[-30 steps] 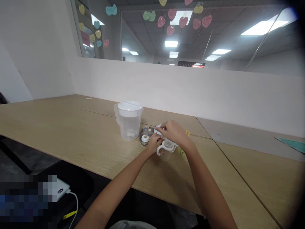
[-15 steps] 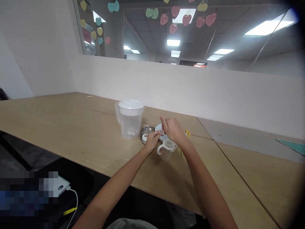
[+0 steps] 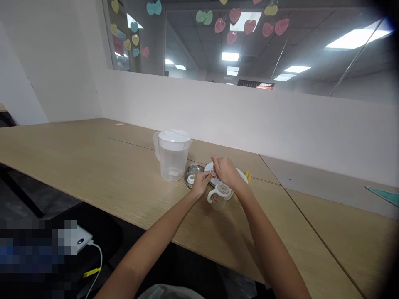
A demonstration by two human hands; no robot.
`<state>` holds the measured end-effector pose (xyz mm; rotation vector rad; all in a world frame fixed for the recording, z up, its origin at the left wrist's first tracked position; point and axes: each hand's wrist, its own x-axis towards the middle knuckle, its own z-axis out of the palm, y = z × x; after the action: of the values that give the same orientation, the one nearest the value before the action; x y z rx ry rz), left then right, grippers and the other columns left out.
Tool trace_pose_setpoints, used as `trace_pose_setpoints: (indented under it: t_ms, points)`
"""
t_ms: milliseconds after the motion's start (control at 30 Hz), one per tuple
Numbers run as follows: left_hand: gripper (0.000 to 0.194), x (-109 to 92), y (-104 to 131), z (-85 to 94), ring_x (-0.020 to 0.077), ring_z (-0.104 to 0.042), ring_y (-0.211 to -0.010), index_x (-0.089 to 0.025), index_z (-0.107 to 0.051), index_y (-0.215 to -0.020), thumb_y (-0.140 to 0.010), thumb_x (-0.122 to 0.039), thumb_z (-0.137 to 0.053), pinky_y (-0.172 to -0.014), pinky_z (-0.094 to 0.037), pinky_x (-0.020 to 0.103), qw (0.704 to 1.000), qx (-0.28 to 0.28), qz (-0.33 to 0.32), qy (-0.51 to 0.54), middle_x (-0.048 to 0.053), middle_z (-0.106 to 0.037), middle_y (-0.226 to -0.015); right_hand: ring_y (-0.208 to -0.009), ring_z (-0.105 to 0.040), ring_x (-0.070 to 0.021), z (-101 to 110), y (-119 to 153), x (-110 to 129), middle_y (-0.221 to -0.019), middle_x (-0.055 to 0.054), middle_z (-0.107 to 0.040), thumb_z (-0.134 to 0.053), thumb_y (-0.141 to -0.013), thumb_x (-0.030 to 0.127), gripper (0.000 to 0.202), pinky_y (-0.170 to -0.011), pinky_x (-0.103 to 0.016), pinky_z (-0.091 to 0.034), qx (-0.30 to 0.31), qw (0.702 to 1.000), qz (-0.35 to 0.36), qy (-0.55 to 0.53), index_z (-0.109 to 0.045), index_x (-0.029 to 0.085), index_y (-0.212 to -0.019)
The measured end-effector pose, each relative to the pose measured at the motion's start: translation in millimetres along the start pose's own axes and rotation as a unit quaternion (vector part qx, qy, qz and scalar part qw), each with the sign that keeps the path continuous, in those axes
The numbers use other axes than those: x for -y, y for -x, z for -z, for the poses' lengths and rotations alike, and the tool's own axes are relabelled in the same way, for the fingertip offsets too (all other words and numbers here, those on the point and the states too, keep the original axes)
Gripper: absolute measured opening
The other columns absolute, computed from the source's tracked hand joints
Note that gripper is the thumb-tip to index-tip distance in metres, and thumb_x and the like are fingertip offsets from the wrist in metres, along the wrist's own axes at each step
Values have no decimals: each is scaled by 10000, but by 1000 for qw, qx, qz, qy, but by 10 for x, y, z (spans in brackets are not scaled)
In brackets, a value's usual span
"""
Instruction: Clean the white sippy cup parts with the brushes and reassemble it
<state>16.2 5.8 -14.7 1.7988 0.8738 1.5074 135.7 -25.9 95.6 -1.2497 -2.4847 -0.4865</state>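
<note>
My left hand (image 3: 201, 184) pinches the edge of a small clear round piece (image 3: 213, 172) that looks like a baby-bottle teat. Close against it, my right hand (image 3: 227, 171) has its fingers closed on the same piece, though those fingers are partly hidden. Just below the hands, a clear baby bottle (image 3: 218, 202) with white side handles stands upright with its top uncovered. Left of the hands is a round metal dish (image 3: 187, 181) holding a clear dome cap (image 3: 193, 169) and a white ring (image 3: 191, 179). A white plate (image 3: 239, 174) lies behind my right hand.
A lidded clear pitcher (image 3: 173, 160) stands left of the dish. Something yellow (image 3: 247, 176) shows beyond the plate. A green triangular item (image 3: 383, 195) lies far right. The wooden table (image 3: 124, 174) meets a white wall, and a white device (image 3: 82, 240) with a cable is at lower left.
The view has shifted slightly. My right hand has come down a little toward the small clear piece, and more of the plate shows. My left hand keeps its pinch.
</note>
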Motion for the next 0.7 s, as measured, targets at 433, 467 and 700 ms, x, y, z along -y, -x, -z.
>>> trace_pose_setpoints:
  t_ms: [433, 467, 700]
  points:
    - [351, 20, -4, -11, 114, -478, -633, -122, -617, -675, -842, -385, -455, -619, -354, 214, 1000, -13, 2, -17, 4, -597, -660, -640, -546, -117, -135, -37, 1, -741, -73, -652, -272, -949, 356, 478, -609, -214, -312, 85, 985, -96, -119, -627, 146, -705]
    - [353, 13, -4, -12, 115, -482, -637, -122, -619, -681, -845, -384, -449, -621, -356, 214, 1000, -18, 2, -17, 7, -601, -668, -635, -540, -112, -80, -24, 0, -739, -63, -651, -292, -941, 375, 470, -596, -210, -305, 84, 982, -92, -139, -627, 150, -699]
    - [370, -14, 12, 1, 126, -488, -653, -126, -655, -755, -854, -400, -429, -625, -350, 224, 999, -15, 4, -50, 13, -611, -691, -683, -540, -117, 262, 55, 30, -745, -36, -661, -408, -883, 320, 324, -592, -216, -284, -7, 981, -116, -155, -651, 175, -726]
